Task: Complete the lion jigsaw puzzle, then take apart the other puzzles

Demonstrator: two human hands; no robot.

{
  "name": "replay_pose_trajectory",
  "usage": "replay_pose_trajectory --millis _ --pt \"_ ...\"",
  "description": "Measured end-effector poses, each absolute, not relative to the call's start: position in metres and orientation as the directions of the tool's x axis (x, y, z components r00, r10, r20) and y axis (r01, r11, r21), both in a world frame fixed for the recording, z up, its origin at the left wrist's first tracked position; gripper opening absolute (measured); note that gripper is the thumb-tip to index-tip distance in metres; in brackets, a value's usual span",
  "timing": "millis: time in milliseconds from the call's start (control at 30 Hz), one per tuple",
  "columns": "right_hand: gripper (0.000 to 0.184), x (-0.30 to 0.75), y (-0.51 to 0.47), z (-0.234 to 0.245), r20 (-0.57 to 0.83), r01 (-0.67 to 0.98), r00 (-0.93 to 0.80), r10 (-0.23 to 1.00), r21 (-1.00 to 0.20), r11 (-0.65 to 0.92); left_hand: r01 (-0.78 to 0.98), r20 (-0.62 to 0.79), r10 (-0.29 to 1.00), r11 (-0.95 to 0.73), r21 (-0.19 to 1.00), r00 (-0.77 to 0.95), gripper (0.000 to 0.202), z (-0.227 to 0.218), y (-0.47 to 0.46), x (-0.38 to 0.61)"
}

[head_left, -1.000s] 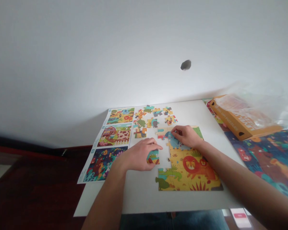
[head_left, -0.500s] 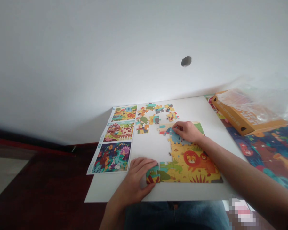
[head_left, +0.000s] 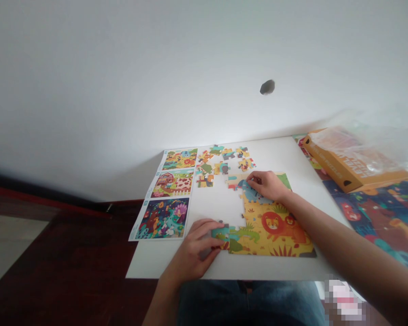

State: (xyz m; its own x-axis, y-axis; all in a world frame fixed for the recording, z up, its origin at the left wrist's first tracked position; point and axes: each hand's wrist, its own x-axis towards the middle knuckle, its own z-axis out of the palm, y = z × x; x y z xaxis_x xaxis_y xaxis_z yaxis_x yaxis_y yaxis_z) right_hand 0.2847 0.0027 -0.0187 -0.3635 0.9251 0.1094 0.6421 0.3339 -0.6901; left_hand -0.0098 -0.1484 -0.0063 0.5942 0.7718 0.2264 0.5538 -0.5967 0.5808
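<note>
While the L hand (head_left: 194, 246) works low on the bench, the R hand (head_left: 267, 185) is up top, fingers curled, tips pressed down on a blue elephant pc (head_left: 250, 192) in the upper part of the jigsaw (head_left: 275, 231). Over to the L hand now: closed round a teal-and-green pc (head_left: 220, 233), fingers wrapped over it, right at the lower-left edge of the assembled section, just beside the green crocodile (head_left: 246, 234). Jigsaw's lying flat on the white bench (head_left: 149, 267), lion pair front and centre, hands working its left side.

Up top, a cluster of loose pcs (head_left: 224, 160) sits just above the jigsaw, some touching, none joined to it as far as I can tell. On the left, a printed sheet (head_left: 172, 194) lies flat on the bench, three puzzle pics stacked down it, farm w/ red barn in the middle, dark jungle scene at the bottom.

Far right, an orange box (head_left: 340, 158) under clear plastic wrap (head_left: 363, 145), sitting off the bench's edge on a big dark-blue jungle picture (head_left: 377, 213), mat or puzzle, can't say which. Below: person's jeans (head_left: 248, 303) at the bench edge, dark red floor (head_left: 64, 244) to the left, and a pixelated patch (head_left: 343, 299) bottom right, too blurred to tell.
</note>
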Motion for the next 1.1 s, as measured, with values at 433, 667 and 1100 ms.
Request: replay_pose_trajectory --millis 433,667,1100 --pt "0.023 0.286 0.003 -0.018 0.112 0.645 -0.381 0.918 -0.679 0.351 0.624 0.186 0.826 -0.531 0.573 0.532 0.031 0.0 -0.151 -0.007" --pt "0.028 0.28 -0.007 -0.015 0.155 0.659 -0.541 0.827 -0.533 0.531 0.686 0.227 0.851 -0.518 0.511 0.474 0.03 -0.01 -0.148 -0.008" --pt "0.026 0.282 -0.006 -0.018 0.159 0.643 -0.569 0.807 -0.525 0.557 0.772 0.25 0.883 -0.468 0.429 0.396 0.026 -0.002 -0.086 0.003"
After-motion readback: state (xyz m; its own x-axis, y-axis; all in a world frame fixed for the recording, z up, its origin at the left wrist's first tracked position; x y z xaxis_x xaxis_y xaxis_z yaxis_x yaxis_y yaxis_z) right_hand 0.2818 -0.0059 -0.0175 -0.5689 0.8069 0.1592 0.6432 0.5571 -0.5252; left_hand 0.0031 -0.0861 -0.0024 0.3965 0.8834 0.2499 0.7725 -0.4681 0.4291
